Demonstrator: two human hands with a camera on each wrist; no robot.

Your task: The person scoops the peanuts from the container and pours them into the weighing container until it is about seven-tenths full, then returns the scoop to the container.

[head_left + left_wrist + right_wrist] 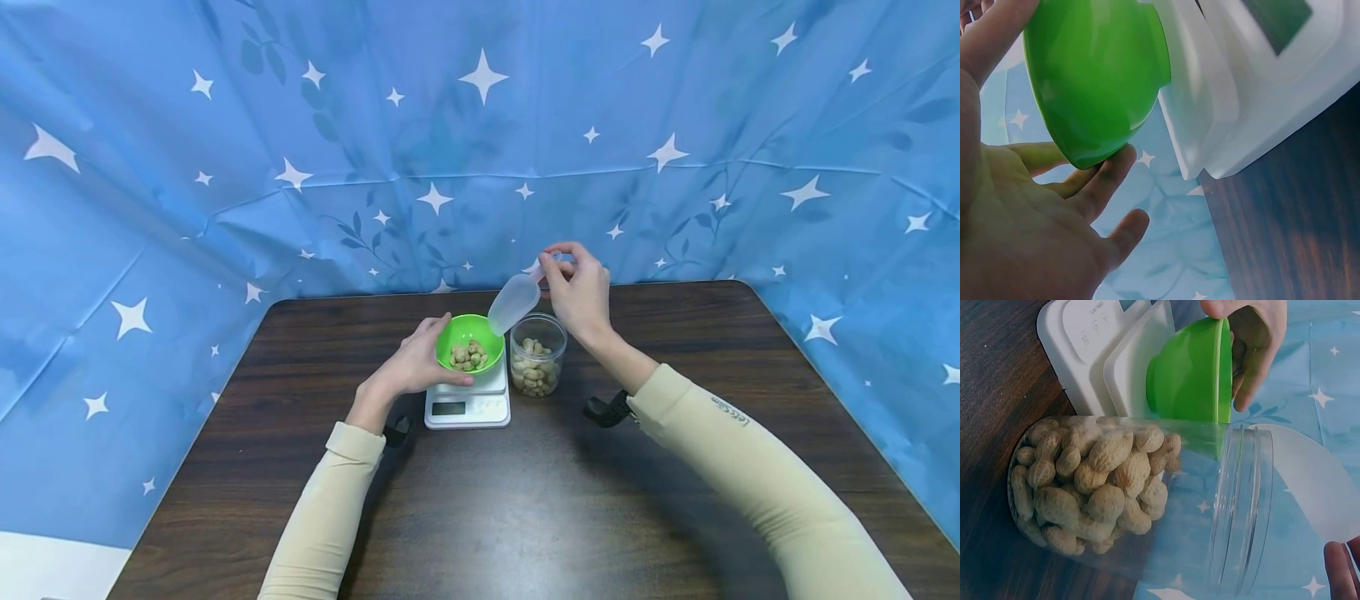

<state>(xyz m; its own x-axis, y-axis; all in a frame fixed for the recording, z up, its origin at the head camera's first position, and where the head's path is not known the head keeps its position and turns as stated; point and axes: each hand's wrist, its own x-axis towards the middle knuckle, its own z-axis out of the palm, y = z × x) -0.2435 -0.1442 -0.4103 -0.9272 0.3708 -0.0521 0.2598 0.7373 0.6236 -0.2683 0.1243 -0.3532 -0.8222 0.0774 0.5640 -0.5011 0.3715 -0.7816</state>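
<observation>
Here, a translucent plastic scoop (pixel 514 302) tops round green bowl (pixel 469 341).

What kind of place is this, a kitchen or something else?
Probably a staged recording set, not a kitchen: a blue star-print sheet walls off a dark wooden table. On it stand only a white scale with a green bowl of peanuts and a clear jar.

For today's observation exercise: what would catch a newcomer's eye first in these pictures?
Likely the green bowl of peanuts on the white scale at mid-table, with the left hand cupped round it. Just right, the right hand tilts a clear scoop above a clear jar of peanuts.
</observation>
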